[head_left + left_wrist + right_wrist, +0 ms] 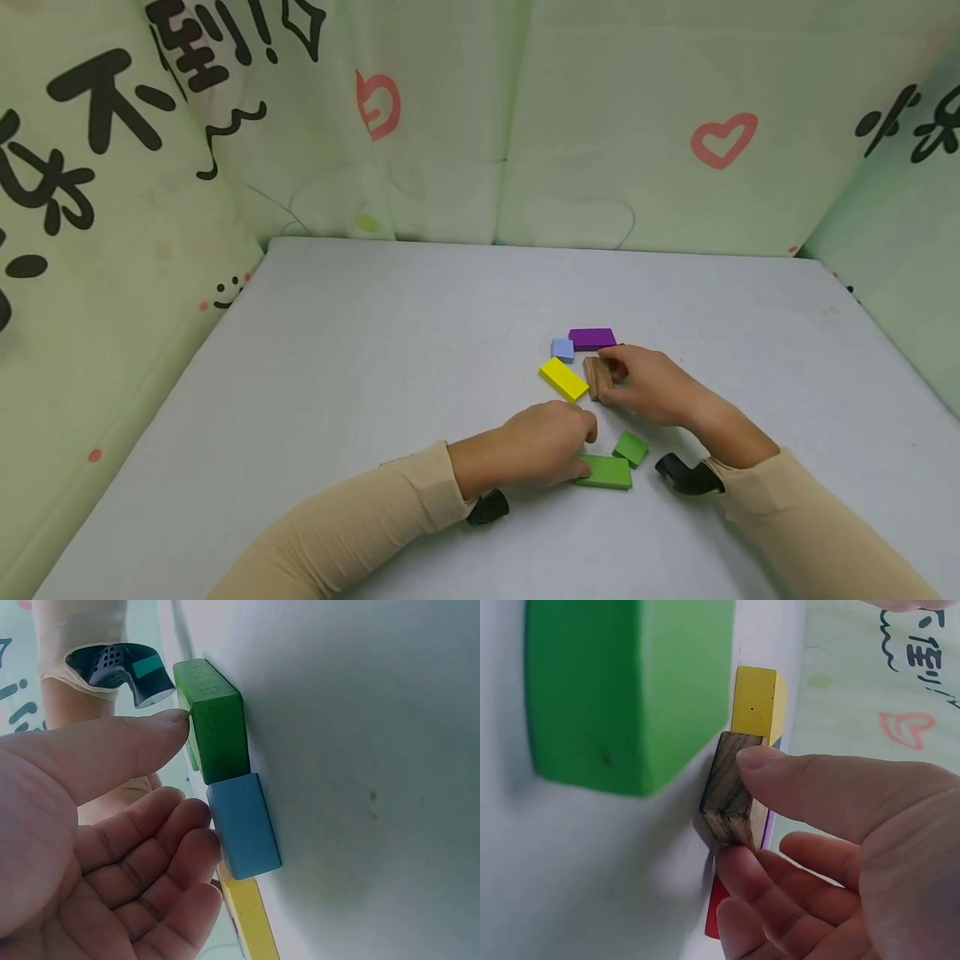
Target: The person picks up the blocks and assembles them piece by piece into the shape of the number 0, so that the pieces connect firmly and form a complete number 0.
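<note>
My right hand [652, 387] pinches a brown wood-grain block [594, 379] between thumb and fingers; the right wrist view shows the thumb on its upper end. My left hand [543, 442] has its thumb at a long green block [609, 472]. In the left wrist view, its loosely bent fingers lie against a blue block [244, 825] that adjoins the green one; the hand hides this blue block from the head camera. A yellow block [564, 379] lies beside the wooden block, close to the left knuckles. A smaller green block [631, 448] touches the long green one's corner.
Behind the wooden block lie a purple block [592, 339] and a small light-blue block [562, 350]. A red block [714, 911] shows beneath the right fingers. The white table [375, 333] is bordered by pale green curtains [585, 125] at the back and sides.
</note>
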`<state>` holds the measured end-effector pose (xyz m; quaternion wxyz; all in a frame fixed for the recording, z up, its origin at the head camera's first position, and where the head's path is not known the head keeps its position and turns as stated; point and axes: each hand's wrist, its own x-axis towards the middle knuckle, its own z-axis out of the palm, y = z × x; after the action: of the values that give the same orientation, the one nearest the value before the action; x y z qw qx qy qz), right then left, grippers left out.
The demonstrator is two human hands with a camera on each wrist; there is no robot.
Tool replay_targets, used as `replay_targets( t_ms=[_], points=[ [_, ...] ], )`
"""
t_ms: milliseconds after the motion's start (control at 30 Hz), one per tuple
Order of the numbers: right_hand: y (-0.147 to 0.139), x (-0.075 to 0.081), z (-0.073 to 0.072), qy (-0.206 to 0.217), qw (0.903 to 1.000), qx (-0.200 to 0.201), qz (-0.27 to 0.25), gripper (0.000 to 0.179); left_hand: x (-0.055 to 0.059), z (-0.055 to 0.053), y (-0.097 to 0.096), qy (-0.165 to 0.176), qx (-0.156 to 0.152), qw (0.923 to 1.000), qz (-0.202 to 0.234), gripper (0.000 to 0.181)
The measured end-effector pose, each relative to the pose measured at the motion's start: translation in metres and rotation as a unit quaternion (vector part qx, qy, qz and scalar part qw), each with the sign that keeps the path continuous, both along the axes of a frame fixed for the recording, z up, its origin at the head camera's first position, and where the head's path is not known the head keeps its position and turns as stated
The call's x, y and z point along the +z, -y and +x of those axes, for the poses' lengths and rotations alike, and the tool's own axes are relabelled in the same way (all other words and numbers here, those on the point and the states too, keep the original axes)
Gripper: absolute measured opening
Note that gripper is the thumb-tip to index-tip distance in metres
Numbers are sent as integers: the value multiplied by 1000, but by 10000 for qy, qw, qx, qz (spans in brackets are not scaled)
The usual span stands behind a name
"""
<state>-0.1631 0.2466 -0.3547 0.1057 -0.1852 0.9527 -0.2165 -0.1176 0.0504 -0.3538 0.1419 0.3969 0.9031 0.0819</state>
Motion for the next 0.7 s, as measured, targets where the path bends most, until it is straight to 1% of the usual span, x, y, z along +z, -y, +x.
replay_targets(
  t_ms=[233, 500, 700],
  points=[
    [1, 0, 0, 106, 9999, -112, 29, 57, 1, 0, 0, -48, -4, 10000, 0, 33],
    [-3, -1, 3, -152, 9997, -179, -115, 44, 1, 1, 0, -3, 3, 10000, -80, 32],
    [-5, 3, 5, -156, 9995, -206, -171, 46, 1, 1, 0, 51, 39, 10000, -73, 33]
  ],
)
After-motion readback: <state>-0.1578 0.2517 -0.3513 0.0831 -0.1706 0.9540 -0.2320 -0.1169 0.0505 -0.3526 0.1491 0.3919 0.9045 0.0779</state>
